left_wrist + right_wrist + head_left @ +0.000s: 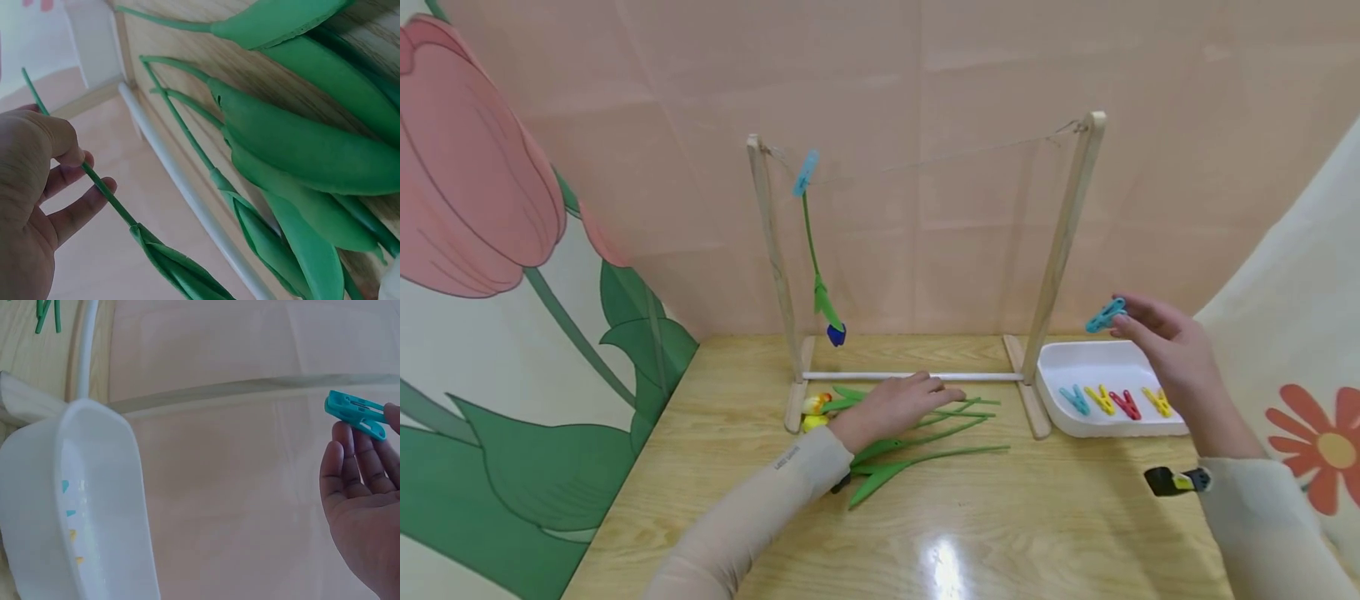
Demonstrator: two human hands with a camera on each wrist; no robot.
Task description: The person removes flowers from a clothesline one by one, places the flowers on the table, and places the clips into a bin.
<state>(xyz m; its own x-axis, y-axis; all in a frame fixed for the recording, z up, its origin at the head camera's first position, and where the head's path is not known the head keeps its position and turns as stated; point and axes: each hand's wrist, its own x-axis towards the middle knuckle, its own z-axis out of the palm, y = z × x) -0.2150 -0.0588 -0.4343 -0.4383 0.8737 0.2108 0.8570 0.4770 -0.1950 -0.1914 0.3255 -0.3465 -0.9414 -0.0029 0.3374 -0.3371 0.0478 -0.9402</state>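
My left hand [901,407] is over a bunch of artificial tulips on the table. In the left wrist view its thumb and fingers pinch the thin green stem of one tulip [112,199]; that flower's head is out of sight. Other tulips [936,452] lie beneath the hand, with yellow and orange heads [815,404] at their left end. Above the white tray [1105,430], my right hand [1172,350] holds a blue clothespin [1105,315] between thumb and fingers. A dark blue tulip [837,333] hangs head down from a string, clipped by another blue clothespin [806,173].
A wooden frame with two posts [1066,237] carries the string [940,158]; a white rod [917,377] joins its feet. Inside the tray lie blue, yellow and red clothespins [1125,406]. A pink cloth [917,67] hangs behind, and a printed flower panel [482,192] stands left.
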